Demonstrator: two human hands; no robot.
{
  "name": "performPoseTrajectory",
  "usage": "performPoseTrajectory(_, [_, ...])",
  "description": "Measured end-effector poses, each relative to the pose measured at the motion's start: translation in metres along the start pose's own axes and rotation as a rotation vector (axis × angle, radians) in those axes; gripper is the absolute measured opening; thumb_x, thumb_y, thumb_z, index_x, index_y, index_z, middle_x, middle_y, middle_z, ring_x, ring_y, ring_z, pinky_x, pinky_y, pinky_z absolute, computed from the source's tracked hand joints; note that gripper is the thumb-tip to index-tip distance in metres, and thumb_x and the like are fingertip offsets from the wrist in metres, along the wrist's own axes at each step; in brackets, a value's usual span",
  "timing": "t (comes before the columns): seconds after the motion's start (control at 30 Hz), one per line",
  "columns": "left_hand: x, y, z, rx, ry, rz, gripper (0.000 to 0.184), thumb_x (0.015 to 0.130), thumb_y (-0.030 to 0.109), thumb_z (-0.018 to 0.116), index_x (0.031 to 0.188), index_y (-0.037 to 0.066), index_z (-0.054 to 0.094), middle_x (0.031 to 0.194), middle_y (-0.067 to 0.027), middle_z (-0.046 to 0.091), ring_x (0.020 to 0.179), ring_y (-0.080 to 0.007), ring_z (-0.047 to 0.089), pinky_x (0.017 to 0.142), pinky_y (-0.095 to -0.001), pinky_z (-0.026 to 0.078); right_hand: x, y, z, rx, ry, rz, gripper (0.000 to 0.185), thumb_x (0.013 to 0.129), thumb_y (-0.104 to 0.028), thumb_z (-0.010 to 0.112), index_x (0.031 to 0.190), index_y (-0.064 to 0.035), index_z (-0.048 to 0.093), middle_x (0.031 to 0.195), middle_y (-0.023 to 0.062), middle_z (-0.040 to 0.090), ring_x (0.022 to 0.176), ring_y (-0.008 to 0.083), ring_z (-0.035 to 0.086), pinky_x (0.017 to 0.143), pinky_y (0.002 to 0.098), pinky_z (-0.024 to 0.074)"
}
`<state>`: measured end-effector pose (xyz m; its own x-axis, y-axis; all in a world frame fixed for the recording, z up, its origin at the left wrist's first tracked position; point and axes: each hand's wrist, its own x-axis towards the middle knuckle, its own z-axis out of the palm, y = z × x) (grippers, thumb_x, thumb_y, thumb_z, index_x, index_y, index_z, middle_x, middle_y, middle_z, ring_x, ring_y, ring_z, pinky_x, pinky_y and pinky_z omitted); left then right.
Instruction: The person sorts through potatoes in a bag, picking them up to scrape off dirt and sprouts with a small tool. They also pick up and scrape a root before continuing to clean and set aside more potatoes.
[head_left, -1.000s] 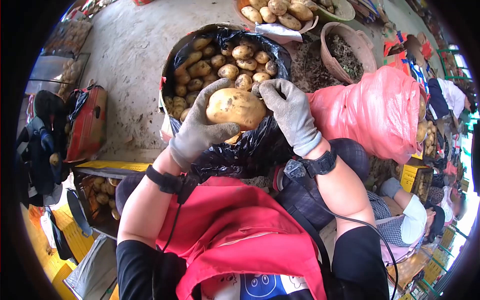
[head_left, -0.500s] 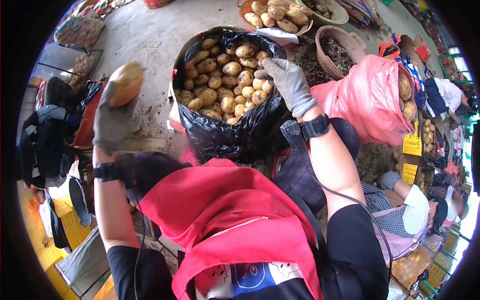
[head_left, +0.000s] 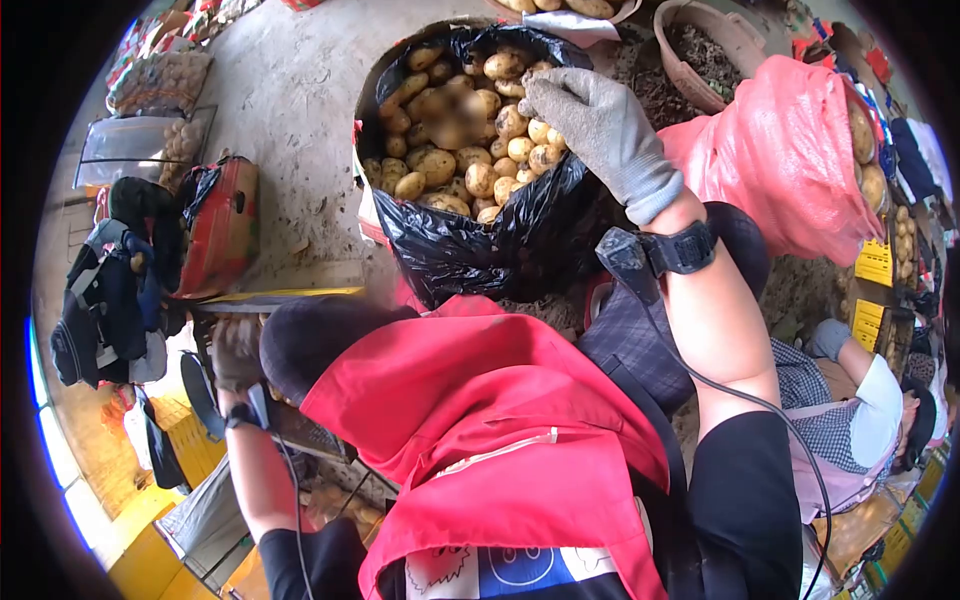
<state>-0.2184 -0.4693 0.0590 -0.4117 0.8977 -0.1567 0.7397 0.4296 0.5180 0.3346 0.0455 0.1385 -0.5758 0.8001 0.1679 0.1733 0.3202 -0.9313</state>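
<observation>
Potatoes (head_left: 480, 180) fill a round container lined with a black plastic bag (head_left: 480, 255) in front of me. A blurred brown patch covers the middle of the pile. My right hand (head_left: 605, 130), in a grey glove, is over the bag's right rim. Its fingers are curled together beside the potatoes; whether anything is between them is hidden. My left hand (head_left: 237, 352), also gloved, is low at the left beside my knee, over a dark crate-like frame (head_left: 305, 425). Its fingers are smeared and partly out of sight, and no potato shows in it.
A pink sack (head_left: 775, 160) of potatoes lies at the right. Behind it stands a tub (head_left: 690, 75) with dark debris. At the left are a red box (head_left: 218, 228) and a netted sack (head_left: 160, 85). Another person (head_left: 850, 400) sits at the lower right.
My left hand has swung down and back toward me, and the large potato it held no longer shows there. My right hand stays by the bag's rim, its fingers more curled. The view has shifted.
</observation>
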Motion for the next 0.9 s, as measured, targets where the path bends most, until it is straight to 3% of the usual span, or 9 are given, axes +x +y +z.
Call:
performPoseTrajectory(0.13, [0.153, 0.175, -0.036, -1.025, 0.127, -0.503, 0.05, 0.108, 0.032, 0.059, 0.154, 0.014, 0.052, 0.134, -0.0036, 0.065, 0.121, -0.018, 0.063, 0.099, -0.0329, 0.053, 0.005, -0.006, 0.006, -0.068, 0.104, -0.221, 0.029, 0.096, -0.03, 0.077, 0.11, -0.0039, 0.077, 0.098, 0.0165, 0.078, 0.087, 0.027, 0.077, 0.078, 0.0368, 0.0593])
performPoseTrajectory(0.27, [0.27, 0.304, 0.041, -0.379, -0.215, -0.418, 0.055, 0.103, 0.038, 0.068, 0.15, 0.012, 0.058, 0.115, -0.0027, 0.071, 0.092, -0.0135, 0.067, 0.082, -0.0291, 0.054, 0.009, -0.013, 0.009, -0.147, 0.104, -0.116, 0.025, 0.096, -0.03, 0.074, 0.104, -0.0056, 0.077, 0.093, 0.0175, 0.077, 0.088, 0.0375, 0.075, 0.075, 0.0423, 0.0595])
performPoseTrajectory(0.33, [0.312, 0.32, 0.105, -0.076, -0.501, -0.376, 0.064, 0.097, 0.043, 0.072, 0.147, 0.005, 0.059, 0.122, -0.0088, 0.074, 0.103, -0.0193, 0.071, 0.087, -0.0332, 0.057, 0.013, -0.015, 0.012, -0.181, 0.12, -0.058, 0.025, 0.096, -0.028, 0.073, 0.105, -0.0055, 0.076, 0.093, 0.0188, 0.076, 0.089, 0.0383, 0.075, 0.076, 0.044, 0.0598])
performPoseTrajectory(0.4, [0.348, 0.28, 0.189, 0.388, -0.588, -0.068, 0.07, 0.089, 0.046, 0.077, 0.142, 0.002, 0.064, 0.129, -0.017, 0.074, 0.115, -0.0287, 0.073, 0.096, -0.0398, 0.057, 0.019, -0.012, 0.016, -0.228, 0.178, -0.103, 0.025, 0.094, -0.028, 0.074, 0.103, -0.0045, 0.074, 0.086, 0.0182, 0.076, 0.082, 0.0386, 0.075, 0.07, 0.0451, 0.0596])
performPoseTrajectory(0.47, [0.352, 0.314, 0.225, 0.691, -0.756, -0.106, 0.075, 0.079, 0.045, 0.084, 0.139, 0.002, 0.067, 0.134, -0.0206, 0.071, 0.125, -0.0334, 0.069, 0.105, -0.0435, 0.055, 0.022, -0.019, 0.009, -0.31, 0.073, -0.032, 0.03, 0.093, -0.015, 0.079, 0.118, 0.0003, 0.074, 0.104, 0.0185, 0.079, 0.096, 0.0303, 0.079, 0.082, 0.0362, 0.0616])
performPoseTrajectory(0.6, [0.352, 0.315, 0.256, 0.825, -0.855, -0.168, 0.078, 0.069, 0.04, 0.092, 0.135, 0.004, 0.069, 0.132, -0.0163, 0.073, 0.125, -0.0312, 0.069, 0.103, -0.0427, 0.057, 0.026, -0.014, 0.009, -0.385, 0.065, -0.026, 0.029, 0.092, -0.018, 0.079, 0.115, -0.0009, 0.075, 0.103, 0.0188, 0.078, 0.095, 0.0327, 0.078, 0.082, 0.0374, 0.0612])
performPoseTrajectory(0.73, [0.351, 0.318, 0.234, 0.706, -0.763, -0.198, 0.075, 0.074, 0.039, 0.09, 0.137, 0.003, 0.067, 0.132, -0.0184, 0.073, 0.121, -0.0296, 0.071, 0.101, -0.0402, 0.057, 0.024, -0.014, 0.008, -0.416, 0.063, -0.053, 0.029, 0.093, -0.017, 0.078, 0.116, -0.0014, 0.074, 0.103, 0.018, 0.078, 0.095, 0.0329, 0.077, 0.081, 0.0383, 0.0611])
performPoseTrajectory(0.8, [0.345, 0.321, 0.21, 0.128, -0.736, -0.149, 0.059, 0.088, 0.031, 0.081, 0.136, 0.001, 0.063, 0.119, -0.0121, 0.074, 0.105, -0.021, 0.072, 0.093, -0.034, 0.058, 0.022, -0.017, 0.007, -0.374, 0.034, 0.0, 0.03, 0.093, -0.019, 0.077, 0.117, -0.0018, 0.073, 0.103, 0.0178, 0.078, 0.095, 0.034, 0.077, 0.08, 0.04, 0.0607])
performPoseTrajectory(0.9, [0.315, 0.372, 0.155, -0.539, -0.712, -0.134, 0.061, 0.094, 0.021, 0.078, 0.148, 0.005, 0.053, 0.127, -0.0067, 0.068, 0.108, -0.0154, 0.068, 0.091, -0.0297, 0.057, 0.015, -0.014, 0.011, -0.41, 0.017, -0.004, 0.034, 0.094, -0.022, 0.076, 0.121, -0.0018, 0.072, 0.102, 0.0188, 0.078, 0.094, 0.0363, 0.076, 0.079, 0.0413, 0.0601])
